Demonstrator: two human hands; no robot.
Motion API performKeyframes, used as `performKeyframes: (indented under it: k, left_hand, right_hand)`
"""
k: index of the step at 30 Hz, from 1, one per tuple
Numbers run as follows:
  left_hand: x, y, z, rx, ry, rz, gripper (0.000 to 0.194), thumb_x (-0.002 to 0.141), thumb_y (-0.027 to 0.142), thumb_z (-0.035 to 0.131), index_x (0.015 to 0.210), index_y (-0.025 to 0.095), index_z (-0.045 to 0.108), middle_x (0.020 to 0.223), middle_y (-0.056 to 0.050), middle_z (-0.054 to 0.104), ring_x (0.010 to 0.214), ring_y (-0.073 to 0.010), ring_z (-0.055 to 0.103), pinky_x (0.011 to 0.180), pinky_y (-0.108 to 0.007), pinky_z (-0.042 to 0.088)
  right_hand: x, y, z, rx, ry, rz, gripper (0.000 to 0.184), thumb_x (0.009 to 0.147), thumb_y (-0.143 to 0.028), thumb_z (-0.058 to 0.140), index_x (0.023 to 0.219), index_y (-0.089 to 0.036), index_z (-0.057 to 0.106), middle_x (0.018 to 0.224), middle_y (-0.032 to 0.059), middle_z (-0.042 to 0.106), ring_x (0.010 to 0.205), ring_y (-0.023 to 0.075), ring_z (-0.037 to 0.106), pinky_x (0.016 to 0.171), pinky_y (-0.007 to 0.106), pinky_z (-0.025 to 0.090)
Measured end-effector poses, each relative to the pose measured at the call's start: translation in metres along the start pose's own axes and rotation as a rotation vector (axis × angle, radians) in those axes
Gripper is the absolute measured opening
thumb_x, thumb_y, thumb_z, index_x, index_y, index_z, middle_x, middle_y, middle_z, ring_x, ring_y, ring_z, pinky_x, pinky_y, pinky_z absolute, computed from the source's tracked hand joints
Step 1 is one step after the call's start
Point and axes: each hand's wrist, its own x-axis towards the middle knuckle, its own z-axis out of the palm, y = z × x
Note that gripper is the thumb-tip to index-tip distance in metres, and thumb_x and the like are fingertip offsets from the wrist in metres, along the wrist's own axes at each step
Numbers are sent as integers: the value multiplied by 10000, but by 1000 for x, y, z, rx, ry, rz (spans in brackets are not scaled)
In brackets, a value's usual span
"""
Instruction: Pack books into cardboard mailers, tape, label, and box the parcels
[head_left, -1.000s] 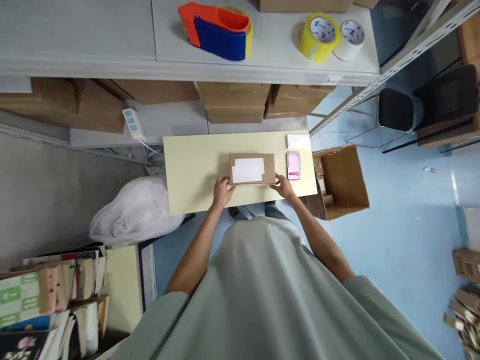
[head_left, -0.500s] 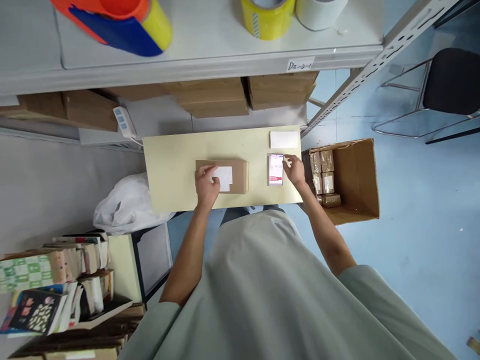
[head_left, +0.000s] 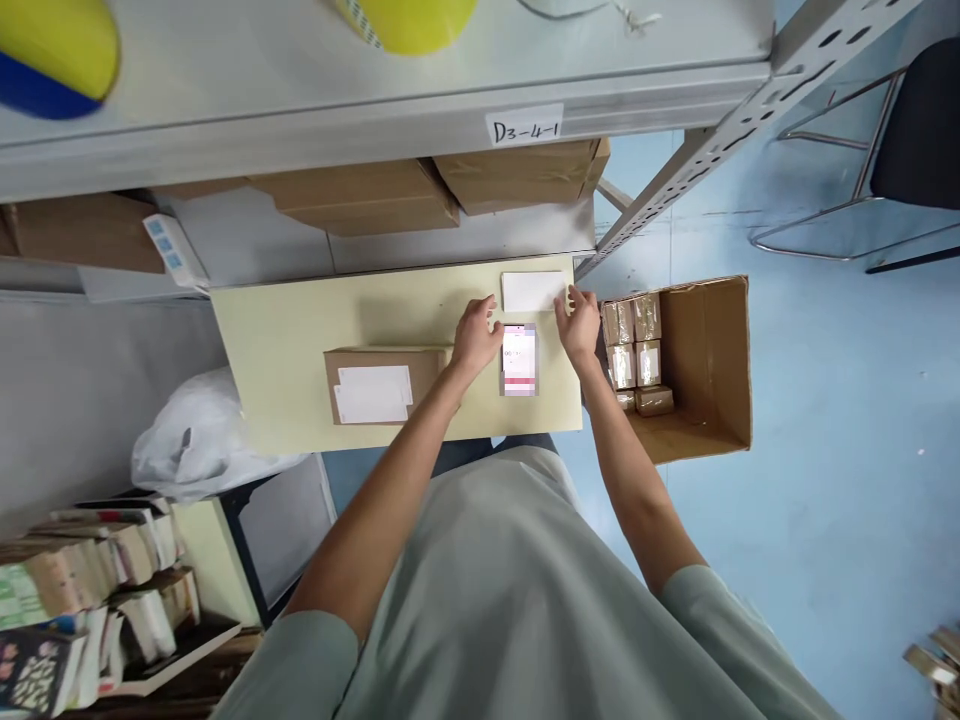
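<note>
On the pale yellow table [head_left: 405,300], a stack of white labels [head_left: 531,292] lies near the back right corner. My left hand [head_left: 478,338] hovers left of it, thumb and fingers apart, holding nothing. My right hand [head_left: 580,325] is at the stack's right edge; its fingers are spread, and the thumb side seems to touch the edge. Between my forearms lies a phone [head_left: 520,360] with its screen lit. A brown cardboard box [head_left: 427,372] with a white label [head_left: 373,393] on top rests to the left, partly behind my left forearm.
Right of the table stands a large open carton [head_left: 705,365] holding several small taped boxes [head_left: 647,318]. A metal shelf [head_left: 300,125] runs above the table's far side, with a tape roll [head_left: 420,22] on it. A white plastic bag [head_left: 202,430] and books [head_left: 112,590] are left; a chair [head_left: 919,130] stands right.
My left hand has left the cardboard box and moved right, toward the white labels. My right hand has moved from beside the phone to the labels' right edge. The camera view has shifted.
</note>
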Motion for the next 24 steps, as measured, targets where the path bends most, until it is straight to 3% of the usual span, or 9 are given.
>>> performKeyframes:
  k: [3, 7, 11, 16, 20, 24]
  left_hand:
    - [25, -15, 27, 27, 22, -58, 404, 912, 91, 629, 1296, 180, 715, 1266, -149, 670, 1123, -283, 702, 1004, -414, 609]
    - [33, -27, 43, 16, 35, -46, 417, 914, 93, 633, 1310, 188, 719, 1251, -144, 663, 1150, -303, 688, 1073, -447, 589]
    - [28, -27, 45, 3, 24, -32, 466, 929, 76, 599, 1369, 183, 707, 1262, -144, 657, 1177, -297, 687, 1070, -425, 586]
    - [22, -18, 42, -15, 46, -39, 506, 952, 80, 586, 1433, 193, 695, 1272, -135, 685, 1139, -273, 712, 1031, -383, 592]
    - [21, -3, 37, -40, 118, -118, 366, 1034, 197, 624, 1382, 195, 737, 1318, -126, 719, 1078, -247, 745, 1006, -354, 586]
    - [24, 12, 31, -107, 190, -231, 206, 1007, 301, 746, 1165, 182, 801, 1166, -88, 814, 959, -227, 764, 961, -349, 590]
  right_hand:
    - [-6, 1, 3, -1, 9, 6, 604, 1107, -622, 494, 1494, -194, 673, 1330, 187, 638, 1143, 337, 709, 1084, 555, 606]
    - [-15, -5, 1, -70, -24, -8, 528, 1141, -576, 436, 1432, -219, 692, 1296, 165, 616, 1128, 313, 707, 1055, 513, 612]
    - [-21, -13, 1, -127, -16, -33, 498, 1157, -532, 417, 1471, -232, 660, 1321, 162, 609, 1218, 310, 681, 1077, 459, 593]
    - [-22, -21, 3, -142, 18, -27, 522, 1164, -516, 390, 1546, -233, 606, 1406, 179, 594, 1301, 339, 655, 1081, 476, 589]
    - [-20, -28, 2, -70, 48, 12, 509, 1169, -549, 380, 1446, -222, 654, 1299, 169, 670, 1142, 312, 711, 1003, 460, 604]
    - [-19, -34, -1, -30, 71, 26, 458, 1167, -565, 414, 1281, -222, 695, 1179, 134, 731, 1019, 268, 722, 943, 412, 586]
